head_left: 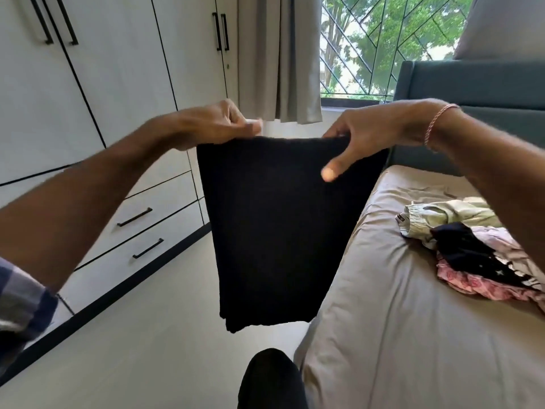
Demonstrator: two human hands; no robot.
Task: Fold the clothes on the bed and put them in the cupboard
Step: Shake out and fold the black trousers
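A black garment (pixel 277 231) hangs in the air in front of me, folded into a long panel. My left hand (pixel 219 125) pinches its top left corner. My right hand (pixel 368 134) grips the top right corner, thumb in front of the cloth. The garment's lower end dangles over the floor beside the bed (pixel 398 335). A heap of unfolded clothes (pixel 472 249) lies on the bed at the right: pale green, dark navy, and pink pieces. The white cupboard (pixel 118 84) stands at the left, its doors closed.
Two drawers (pixel 138 219) with black handles sit low in the cupboard. A grey curtain (pixel 280 57) and a window are straight ahead. The teal headboard (pixel 472 84) is at the far right. My knee (pixel 271 379) shows at the bottom, next to the bed's edge.
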